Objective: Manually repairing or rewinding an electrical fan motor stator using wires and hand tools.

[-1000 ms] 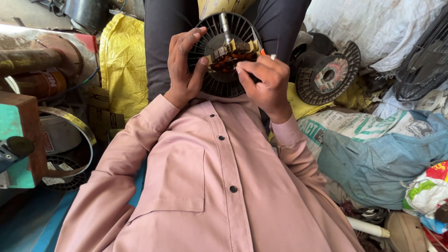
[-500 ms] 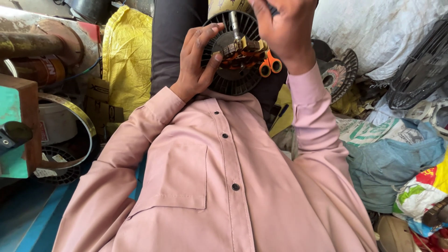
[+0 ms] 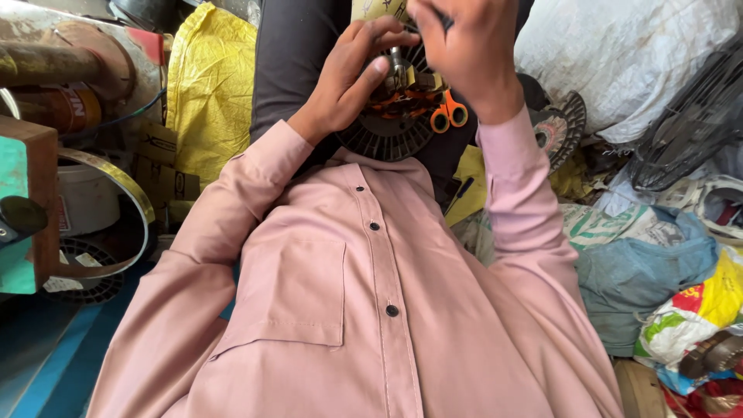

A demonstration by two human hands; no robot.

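Head view, steeply down, close

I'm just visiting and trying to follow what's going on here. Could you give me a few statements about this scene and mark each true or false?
1. The left hand grips the round black motor part resting on the lap. True.
2. The orange-handled scissors lie on the floor by the blue sack. False: they sit against the motor part, just below the right hand.
3. The person wears a pink buttoned shirt. True.
4. The yellow sack lies on the person's right. False: it is on their left.
5. The right hand rests flat on the shirt pocket. False: it is raised above the motor part.
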